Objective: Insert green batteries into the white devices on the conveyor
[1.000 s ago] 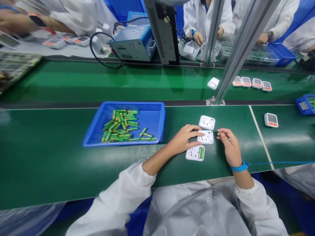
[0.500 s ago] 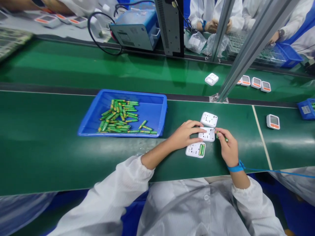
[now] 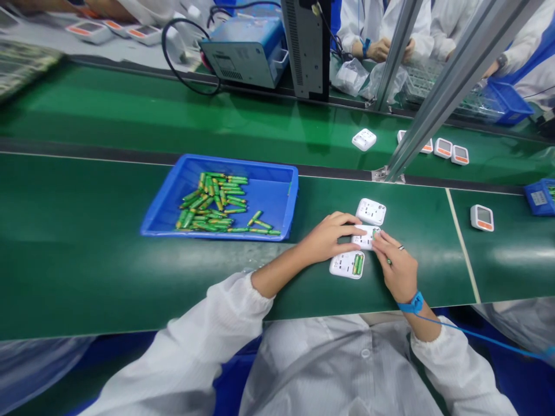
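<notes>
On the left, a blue tray [image 3: 273,195] is sitting on the green tabletop [image 3: 108,277], and a heap of green batteries [image 3: 210,203] is lying inside it, pointing many ways. Right of the tray, the person's left hand [image 3: 327,236] is resting with its fingers spread, and their tips are touching the left part of the middle white case [image 3: 368,238]. Closer to the person, the near white case [image 3: 342,263] is holding two batteries [image 3: 358,264] side by side in its right end, and these are running away from the person, leaning a bit. Just past the middle white case, the far white case [image 3: 371,212] is lying flat. The middle white case is lying between those two, its long way running left to right, its right end pointing toward the right hand [image 3: 396,267]. The right hand is being the nearer one to that end. Its fingers are pinching a small green battery [image 3: 375,233] over that end, and the battery is sitting at their tips, on the hand's far left side. The fingers are covering most of it, so nobody is telling its long way for sure. A green tip [image 3: 389,262] is peeking out lower in the hand. Farthest right, a white gadget [image 3: 482,218] is sitting near a pale line [image 3: 462,242].
</notes>
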`<state>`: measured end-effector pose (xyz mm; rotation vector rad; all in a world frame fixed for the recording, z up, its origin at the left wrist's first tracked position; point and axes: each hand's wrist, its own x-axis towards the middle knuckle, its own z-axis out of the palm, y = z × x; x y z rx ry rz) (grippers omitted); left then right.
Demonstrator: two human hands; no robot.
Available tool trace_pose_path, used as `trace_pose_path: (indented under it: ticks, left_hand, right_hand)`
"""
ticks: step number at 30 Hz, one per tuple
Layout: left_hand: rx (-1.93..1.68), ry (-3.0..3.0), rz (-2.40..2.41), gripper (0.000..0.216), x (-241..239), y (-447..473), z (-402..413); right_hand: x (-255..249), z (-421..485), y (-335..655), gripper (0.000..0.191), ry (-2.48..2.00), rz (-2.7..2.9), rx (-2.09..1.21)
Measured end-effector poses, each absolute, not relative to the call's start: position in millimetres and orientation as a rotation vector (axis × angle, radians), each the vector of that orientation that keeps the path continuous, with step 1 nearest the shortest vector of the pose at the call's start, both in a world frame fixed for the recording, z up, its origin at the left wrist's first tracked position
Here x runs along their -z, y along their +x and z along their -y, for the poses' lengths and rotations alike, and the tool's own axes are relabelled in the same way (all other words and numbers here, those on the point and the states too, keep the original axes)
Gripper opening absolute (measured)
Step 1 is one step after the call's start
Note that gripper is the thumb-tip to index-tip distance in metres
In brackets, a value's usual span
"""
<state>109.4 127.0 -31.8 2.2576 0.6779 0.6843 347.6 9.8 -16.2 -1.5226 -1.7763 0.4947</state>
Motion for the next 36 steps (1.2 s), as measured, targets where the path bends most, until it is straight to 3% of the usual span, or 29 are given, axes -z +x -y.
trace_pose_path:
  ticks: [10, 17, 21, 26, 36]
  left_hand:
    - [-0.700, 2.260, -0.671, 0.034, 36.2, 109.4, -128.6]
    - [-0.663, 2.250, -0.688, 0.035, 35.2, 107.3, -128.6]
    - [-0.657, 2.250, -0.691, 0.034, 34.3, 107.6, -128.0]
    - [-0.650, 2.263, -0.691, 0.034, 34.9, 107.9, -128.3]
    - [-0.667, 2.240, -0.683, 0.034, 33.4, 108.8, -127.6]
  right_hand:
    - [16.5, -11.9, 357.9, 0.040, -1.491, 1.790, -0.660]
    - [12.7, -6.6, 357.5, 0.026, -1.669, 1.426, -0.637]
    - [8.1, -6.0, 359.7, 0.034, -1.655, 1.490, -0.724]
    - [-2.3, -11.3, 371.9, 0.022, -1.703, 1.609, -0.830]
    - [-13.8, -34.0, 377.7, 0.027, -1.721, 1.587, -0.859]
